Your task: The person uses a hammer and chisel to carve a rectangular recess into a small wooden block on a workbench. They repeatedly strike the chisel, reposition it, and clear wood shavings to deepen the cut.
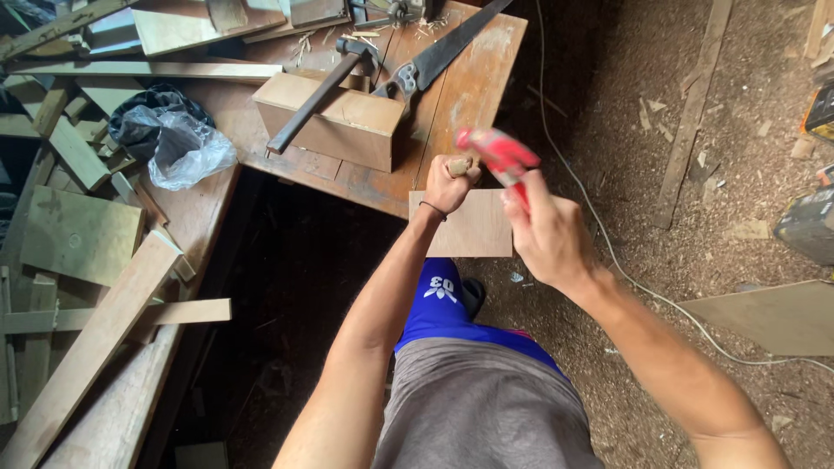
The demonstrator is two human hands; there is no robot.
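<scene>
Red-handled tool (pixel 499 156) (blurred, kind unclear) clenched in right hand (pixel 546 233), raised over thin plywood square (pixel 473 230) at workbench (pixel 469 95) edge | left hand (pixel 449 184) fisted around small wooden piece (pixel 459 165) | risk: strike could slip onto left knuckles, given closeness

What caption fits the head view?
Left hand grips a wooden handle over a board; right hand holds a red tool.
</scene>
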